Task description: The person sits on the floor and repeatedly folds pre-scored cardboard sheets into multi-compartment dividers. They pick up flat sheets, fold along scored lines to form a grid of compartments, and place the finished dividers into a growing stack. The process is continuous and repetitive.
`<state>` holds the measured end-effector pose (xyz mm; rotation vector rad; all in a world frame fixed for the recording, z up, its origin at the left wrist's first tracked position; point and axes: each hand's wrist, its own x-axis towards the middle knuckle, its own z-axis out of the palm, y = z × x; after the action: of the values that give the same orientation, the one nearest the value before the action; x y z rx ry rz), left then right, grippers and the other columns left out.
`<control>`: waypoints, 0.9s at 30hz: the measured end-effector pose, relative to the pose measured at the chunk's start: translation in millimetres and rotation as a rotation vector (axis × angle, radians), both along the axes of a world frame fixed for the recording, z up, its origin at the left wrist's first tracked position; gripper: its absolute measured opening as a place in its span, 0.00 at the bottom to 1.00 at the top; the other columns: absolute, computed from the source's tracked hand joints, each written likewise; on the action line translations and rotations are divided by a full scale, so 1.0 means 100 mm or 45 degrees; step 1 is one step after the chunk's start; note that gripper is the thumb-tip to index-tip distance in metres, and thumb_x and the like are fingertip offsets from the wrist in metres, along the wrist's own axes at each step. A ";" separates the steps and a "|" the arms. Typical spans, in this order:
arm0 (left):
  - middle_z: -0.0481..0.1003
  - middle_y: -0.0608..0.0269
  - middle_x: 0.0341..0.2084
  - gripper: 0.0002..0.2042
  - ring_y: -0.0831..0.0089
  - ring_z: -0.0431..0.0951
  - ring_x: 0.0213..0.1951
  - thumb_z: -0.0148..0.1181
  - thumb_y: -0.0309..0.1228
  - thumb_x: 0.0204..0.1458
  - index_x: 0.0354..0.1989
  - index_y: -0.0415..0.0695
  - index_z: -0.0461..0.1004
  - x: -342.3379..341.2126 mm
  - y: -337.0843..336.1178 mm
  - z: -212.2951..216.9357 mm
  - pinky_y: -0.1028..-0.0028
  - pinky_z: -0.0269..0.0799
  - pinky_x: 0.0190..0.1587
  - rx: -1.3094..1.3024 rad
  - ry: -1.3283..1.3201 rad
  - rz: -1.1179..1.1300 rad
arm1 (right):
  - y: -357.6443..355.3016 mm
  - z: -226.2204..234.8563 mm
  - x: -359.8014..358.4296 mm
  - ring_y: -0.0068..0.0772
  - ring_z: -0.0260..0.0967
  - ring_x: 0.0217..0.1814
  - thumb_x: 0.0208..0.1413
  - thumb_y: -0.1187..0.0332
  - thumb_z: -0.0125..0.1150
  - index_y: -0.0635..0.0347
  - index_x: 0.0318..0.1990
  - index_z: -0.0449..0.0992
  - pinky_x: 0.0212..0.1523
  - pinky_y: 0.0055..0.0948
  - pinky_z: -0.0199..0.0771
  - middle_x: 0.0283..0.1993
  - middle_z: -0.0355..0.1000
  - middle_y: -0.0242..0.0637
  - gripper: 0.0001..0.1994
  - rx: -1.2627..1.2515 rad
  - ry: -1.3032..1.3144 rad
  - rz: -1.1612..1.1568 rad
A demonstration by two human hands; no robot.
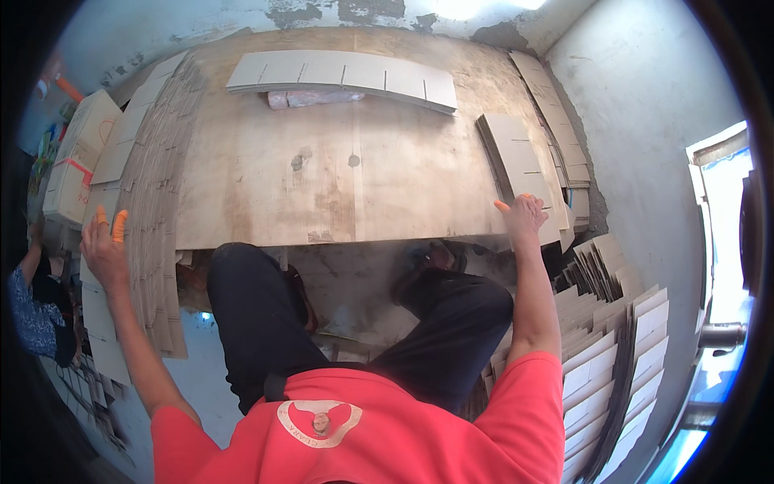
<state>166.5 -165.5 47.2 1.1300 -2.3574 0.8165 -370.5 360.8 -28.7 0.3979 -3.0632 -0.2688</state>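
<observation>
My left hand (105, 252) is at the left, over the long row of cardboard strips (149, 161). Orange covers sit on its thumb and one finger, which stand apart, with nothing visible between them. On the right, my right hand (526, 219) lies over the near end of a stack of slotted cardboard strips (516, 153). Its orange-tipped thumb points out to the left, away from the curled fingers, and I see no strip lifted in it. Another stack of slotted strips (343, 71) lies across the far part of the wooden board (266, 177), on a pinkish wrapped bundle (310, 98).
More cardboard strips line the board's right edge (556, 121). Bundles of cardboard pieces (613, 363) stand low at the right. A white carton (81, 157) with red tape sits at the far left, near another person's patterned sleeve (34, 310). My knees (250, 298) are against the board's near edge.
</observation>
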 end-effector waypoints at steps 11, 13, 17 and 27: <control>0.77 0.54 0.42 0.15 0.59 0.73 0.47 0.68 0.30 0.44 0.39 0.37 0.76 -1.60 0.67 -0.18 0.61 0.67 0.50 0.114 0.105 -0.701 | 0.25 -0.60 -0.50 0.47 0.74 0.41 0.49 0.64 0.60 0.62 0.33 0.80 0.39 0.49 0.75 0.36 0.76 0.47 0.11 0.317 -0.059 0.246; 0.77 0.55 0.41 0.16 0.59 0.74 0.46 0.68 0.30 0.43 0.39 0.37 0.75 -1.87 0.72 -0.30 0.62 0.66 0.49 0.177 0.137 -0.828 | 0.26 -0.57 -0.53 0.48 0.75 0.39 0.49 0.68 0.58 0.63 0.29 0.79 0.36 0.45 0.75 0.33 0.76 0.48 0.08 0.160 -0.020 0.420; 0.77 0.57 0.37 0.18 0.61 0.74 0.43 0.69 0.30 0.40 0.40 0.38 0.75 -2.62 0.89 -0.50 0.64 0.66 0.48 0.406 0.264 -1.045 | 0.40 -0.05 -0.49 0.50 0.75 0.33 0.50 0.74 0.55 0.62 0.24 0.75 0.30 0.45 0.73 0.29 0.75 0.47 0.06 -0.092 0.163 0.535; 0.74 0.59 0.42 0.28 0.63 0.69 0.51 0.68 0.37 0.43 0.52 0.36 0.69 -4.65 1.11 -0.81 0.65 0.65 0.51 0.622 0.155 -1.157 | 0.14 0.23 -0.30 0.52 0.72 0.32 0.54 0.62 0.61 0.61 0.26 0.69 0.31 0.45 0.69 0.26 0.71 0.47 0.13 -0.074 0.138 0.399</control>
<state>-298.2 -54.1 -33.6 0.1318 -2.6184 -0.1454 -400.6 375.2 -5.4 0.8179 -2.8387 -0.1807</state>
